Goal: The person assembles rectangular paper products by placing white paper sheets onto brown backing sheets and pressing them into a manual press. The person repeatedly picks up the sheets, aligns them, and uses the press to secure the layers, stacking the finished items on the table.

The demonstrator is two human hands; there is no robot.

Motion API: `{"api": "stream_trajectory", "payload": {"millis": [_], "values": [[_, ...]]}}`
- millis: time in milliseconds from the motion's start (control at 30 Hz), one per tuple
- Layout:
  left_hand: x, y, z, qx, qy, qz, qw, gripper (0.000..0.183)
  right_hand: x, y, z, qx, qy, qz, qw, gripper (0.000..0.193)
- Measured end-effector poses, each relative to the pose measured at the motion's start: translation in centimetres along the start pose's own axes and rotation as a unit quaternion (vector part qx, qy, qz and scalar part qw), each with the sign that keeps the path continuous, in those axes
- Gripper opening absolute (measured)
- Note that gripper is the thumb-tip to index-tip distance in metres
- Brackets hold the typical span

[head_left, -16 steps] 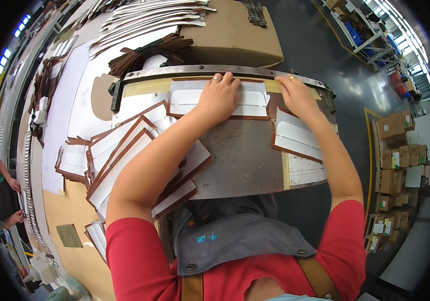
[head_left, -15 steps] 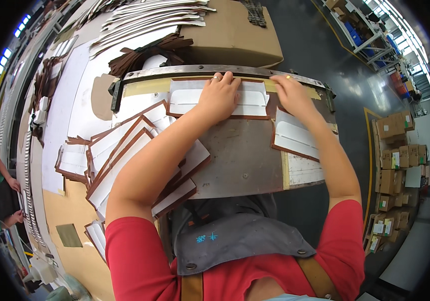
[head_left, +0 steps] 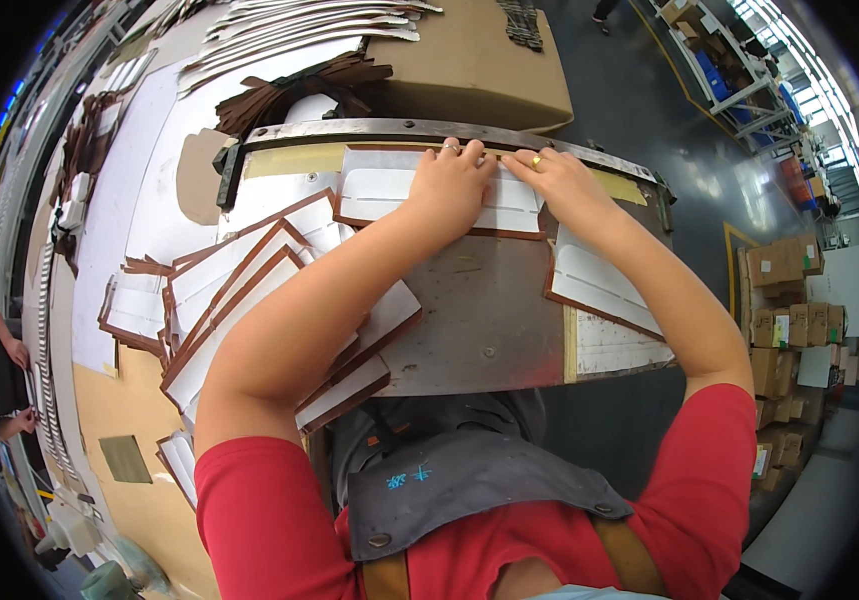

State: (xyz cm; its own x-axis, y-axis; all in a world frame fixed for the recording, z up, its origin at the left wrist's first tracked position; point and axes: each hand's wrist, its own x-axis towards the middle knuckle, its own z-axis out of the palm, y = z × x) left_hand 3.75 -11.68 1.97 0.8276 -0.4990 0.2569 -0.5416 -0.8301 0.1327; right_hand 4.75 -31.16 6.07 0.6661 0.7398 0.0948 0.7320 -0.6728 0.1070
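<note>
The fingers (head_left: 464, 152) of the left hand (head_left: 449, 185) lie spread and flat, pressing down on a white card panel with a brown border (head_left: 389, 190); nothing is clenched. The right hand (head_left: 559, 180) does the same just beside it, fingers extended onto the panel's far right corner. The panel lies under both palms at the far edge of the grey metal worktop (head_left: 489, 310), against a curved metal rail (head_left: 369, 130) backed with yellow tape. A second panel (head_left: 599, 285) lies under the right forearm. A fanned stack of like panels (head_left: 239, 290) sits under the left forearm. Beyond the rail stands a cardboard box (head_left: 469, 60).
</note>
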Motion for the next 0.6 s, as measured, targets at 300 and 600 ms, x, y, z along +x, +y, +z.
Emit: {"api": "stream_trajectory", "payload": {"millis": [300, 600], "values": [[0.1, -1.5, 0.3, -0.202, 0.100, -0.039, 0.973, 0.024, -4.5, 1.8, -0.6, 0.151, 0.053, 0.252, 0.954, 0.017], [-6.5, -6.7, -6.7, -0.208, 0.168, -0.080, 0.960, 0.022, -2.3, -4.1, -1.0, 0.341, 0.234, 0.312, 0.855, 0.018]]}}
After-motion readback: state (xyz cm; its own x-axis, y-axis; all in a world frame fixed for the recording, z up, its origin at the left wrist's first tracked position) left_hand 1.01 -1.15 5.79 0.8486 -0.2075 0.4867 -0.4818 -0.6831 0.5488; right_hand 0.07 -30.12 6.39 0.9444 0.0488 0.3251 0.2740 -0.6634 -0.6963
